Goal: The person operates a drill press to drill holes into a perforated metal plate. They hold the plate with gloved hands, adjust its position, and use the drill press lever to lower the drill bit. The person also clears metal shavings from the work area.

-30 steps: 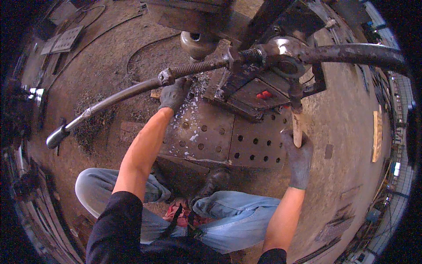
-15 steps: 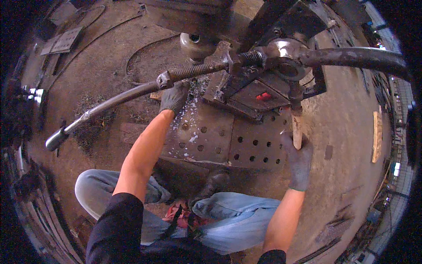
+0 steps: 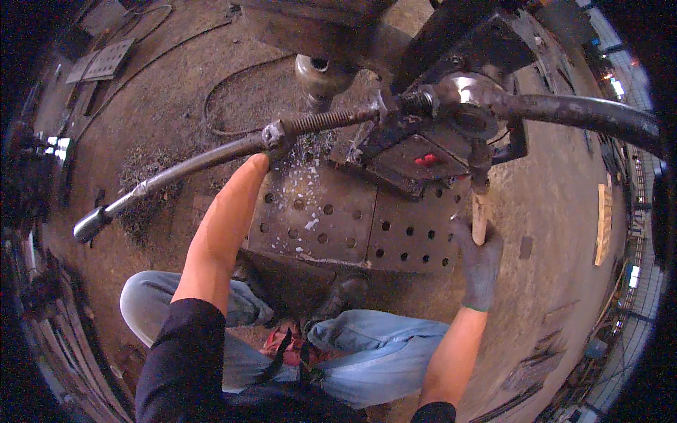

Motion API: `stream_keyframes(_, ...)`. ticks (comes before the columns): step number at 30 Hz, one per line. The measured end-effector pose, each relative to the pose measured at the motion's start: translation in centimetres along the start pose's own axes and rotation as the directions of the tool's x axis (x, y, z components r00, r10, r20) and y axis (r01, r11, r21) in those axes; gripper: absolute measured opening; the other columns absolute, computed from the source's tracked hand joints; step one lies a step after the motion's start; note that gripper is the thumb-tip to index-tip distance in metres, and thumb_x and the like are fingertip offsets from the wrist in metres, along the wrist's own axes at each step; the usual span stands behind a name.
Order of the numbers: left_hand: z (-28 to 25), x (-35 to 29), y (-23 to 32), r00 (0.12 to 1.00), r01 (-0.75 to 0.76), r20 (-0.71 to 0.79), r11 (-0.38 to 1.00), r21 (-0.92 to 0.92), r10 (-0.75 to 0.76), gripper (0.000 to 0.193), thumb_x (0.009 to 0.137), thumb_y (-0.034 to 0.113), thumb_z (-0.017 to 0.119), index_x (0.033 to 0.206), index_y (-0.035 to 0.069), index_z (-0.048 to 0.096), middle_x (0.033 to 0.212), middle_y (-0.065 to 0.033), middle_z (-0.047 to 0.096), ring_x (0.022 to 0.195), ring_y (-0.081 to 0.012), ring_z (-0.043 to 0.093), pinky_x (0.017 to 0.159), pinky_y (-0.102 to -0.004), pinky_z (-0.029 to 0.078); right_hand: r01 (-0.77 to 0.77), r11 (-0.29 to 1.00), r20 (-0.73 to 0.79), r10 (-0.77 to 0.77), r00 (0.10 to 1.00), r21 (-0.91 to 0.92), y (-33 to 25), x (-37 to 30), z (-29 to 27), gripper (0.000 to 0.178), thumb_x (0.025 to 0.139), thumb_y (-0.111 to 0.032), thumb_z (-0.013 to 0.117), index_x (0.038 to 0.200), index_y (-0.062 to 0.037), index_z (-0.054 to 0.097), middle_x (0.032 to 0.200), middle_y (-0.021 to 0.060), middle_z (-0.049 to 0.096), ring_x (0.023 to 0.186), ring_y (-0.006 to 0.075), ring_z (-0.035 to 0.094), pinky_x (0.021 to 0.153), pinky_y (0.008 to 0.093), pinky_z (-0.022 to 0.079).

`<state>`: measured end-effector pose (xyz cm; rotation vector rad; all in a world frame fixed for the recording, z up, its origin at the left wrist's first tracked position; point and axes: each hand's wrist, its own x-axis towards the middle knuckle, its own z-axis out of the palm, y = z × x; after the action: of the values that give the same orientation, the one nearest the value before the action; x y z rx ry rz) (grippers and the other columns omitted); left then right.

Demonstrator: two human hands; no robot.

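Observation:
My right hand (image 3: 482, 259), in a grey knit glove, is closed around a pale, wood-like handle (image 3: 479, 215). The handle extends down from a dark metal fitting (image 3: 479, 166) below the round hub of a machine. My left forearm (image 3: 222, 225) reaches up under a long metal bar (image 3: 187, 169) with a threaded section and a nut (image 3: 273, 134). That bar hides my left hand, so its fingers and anything in them cannot be seen. Between the arms, a dark machine part with a flat plate (image 3: 416, 158) carries a red spot.
A perforated metal plate (image 3: 338, 218) strewn with pale flakes lies on the ground before my bent legs. A thick curved bar (image 3: 585, 109) runs off to the right. Cables (image 3: 204, 106) cross the dirt at far left. A wooden plank (image 3: 604, 224) lies at far right.
My left hand has moved out of sight beneath the bar; its glove showed earlier. The right hand keeps its hold on the handle. The machine sits slightly lower and further right in view.

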<state>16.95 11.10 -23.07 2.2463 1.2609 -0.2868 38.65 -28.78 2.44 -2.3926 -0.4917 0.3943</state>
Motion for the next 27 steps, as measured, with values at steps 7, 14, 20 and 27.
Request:
stream_keyframes(7,-2.5,-3.4,2.7,0.999,0.04,0.01,0.973,-0.228,-0.038,0.064,0.095,0.065,0.045,0.128,0.015,0.066,0.123,-0.0177,0.068,0.116,-0.034,0.064,0.099,-0.0397,0.046,0.049,0.998,-0.031,-0.048,0.998,0.047,-1.2,-0.5,0.4,0.028,0.082,-0.025,0.08,0.089,-0.0009,0.069,0.073,-0.0001,0.061,0.067,0.0096,0.053,0.061,0.0287,0.041)
stream_keyframes(14,-2.3,-4.4,5.8,0.995,0.011,-0.086,0.92,-0.391,-0.048,0.067,0.095,0.067,0.045,0.122,0.011,0.068,0.106,-0.0218,0.071,0.1,-0.0364,0.068,0.088,-0.046,0.049,0.017,0.998,-0.037,-0.019,0.999,-0.063,1.1,0.4,0.1,0.029,0.083,-0.028,0.081,0.087,-0.002,0.068,0.071,-0.0015,0.06,0.064,0.009,0.051,0.058,0.0281,0.04)
stream_keyframes(20,0.2,-3.3,3.6,0.889,-0.261,-0.37,0.962,0.076,0.27,0.05,0.099,0.047,0.047,0.123,0.006,0.064,0.113,-0.0262,0.068,0.1,-0.0436,0.066,0.087,-0.0505,0.049,-0.022,0.999,0.027,0.021,0.999,0.037,-1.3,-0.4,0.0,0.03,0.083,-0.029,0.08,0.09,-0.0025,0.069,0.073,-0.0012,0.062,0.064,0.0076,0.053,0.058,0.0265,0.041)
stream_keyframes(27,0.7,-2.3,5.3,0.952,-0.21,-0.28,0.931,-0.299,0.125,0.042,0.101,0.039,0.045,0.116,0.004,0.065,0.116,-0.0244,0.067,0.106,-0.0431,0.065,0.088,-0.0496,0.05,-0.067,0.994,-0.039,0.07,0.997,0.087,0.2,-0.5,0.0,0.029,0.083,-0.026,0.08,0.094,-0.0016,0.071,0.075,-0.0016,0.063,0.066,0.0074,0.053,0.059,0.0264,0.041)
